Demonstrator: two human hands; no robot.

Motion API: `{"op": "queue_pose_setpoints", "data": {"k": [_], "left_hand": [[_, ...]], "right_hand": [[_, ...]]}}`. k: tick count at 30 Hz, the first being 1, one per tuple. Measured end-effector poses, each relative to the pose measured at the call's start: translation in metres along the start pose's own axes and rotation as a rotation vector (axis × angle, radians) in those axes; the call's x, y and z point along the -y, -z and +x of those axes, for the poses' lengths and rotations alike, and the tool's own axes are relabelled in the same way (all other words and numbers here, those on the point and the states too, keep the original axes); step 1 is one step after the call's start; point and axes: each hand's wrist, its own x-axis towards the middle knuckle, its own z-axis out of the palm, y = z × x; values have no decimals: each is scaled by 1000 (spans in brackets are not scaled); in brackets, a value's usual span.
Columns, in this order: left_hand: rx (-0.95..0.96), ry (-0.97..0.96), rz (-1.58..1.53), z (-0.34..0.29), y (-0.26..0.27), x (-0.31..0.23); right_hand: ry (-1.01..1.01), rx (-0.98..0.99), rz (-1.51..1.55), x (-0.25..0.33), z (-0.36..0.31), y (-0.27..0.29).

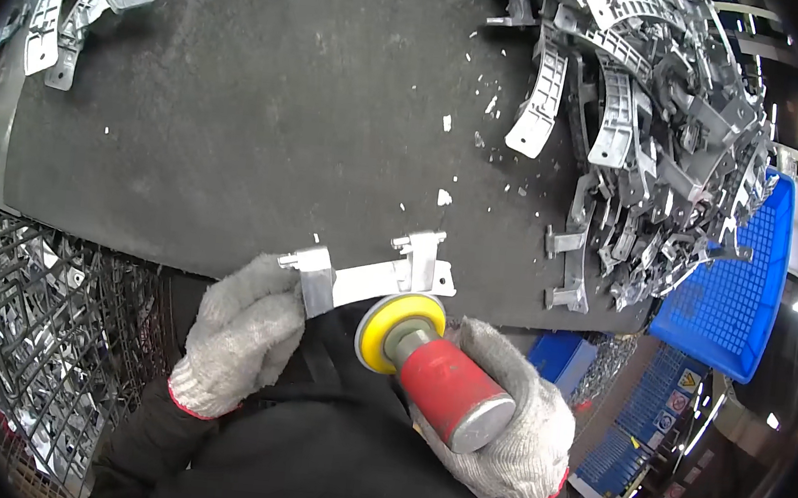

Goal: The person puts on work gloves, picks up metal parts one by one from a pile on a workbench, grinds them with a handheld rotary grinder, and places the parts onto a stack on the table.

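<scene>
The knit-gloved left grip [242,335] is closed on the left end of the silver curved metal bracket [367,285], at the near edge of the flat black worktop [267,121]. The knit-gloved right grip [526,429] wraps the red cylindrical power sander [451,388]. Whether its round yellow disc [376,331] touches the metal is unclear. Best, I judge: steady the left end, sweep lightly and evenly, keep fingers clear.

Includes two gloved hands [245,335] [524,424], one red sander [448,388] with one yellow pad [428,311], one metal bracket [367,282] between, one counter [267,121], one wire-mesh basket [130,295], one large blue crate [716,303], two bracket piles [614,126] too tangled to count.
</scene>
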Motion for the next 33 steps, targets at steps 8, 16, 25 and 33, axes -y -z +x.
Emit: {"op": "queue_pose_setpoints", "data": {"k": [8, 16, 25, 33], "left_hand": [[28, 103, 16, 3, -1, 0], [58, 16, -9, 6, 3, 6], [-76, -697, 401, -6, 0, -36], [266, -1205, 1353, 2, -84, -91]], "right_hand": [[339, -72, -43, 1, 11, -1], [585, -22, -58, 10, 27, -6], [161, 88, -33, -22, -19, -11], [13, -276, -27, -61, -53, 8]]}}
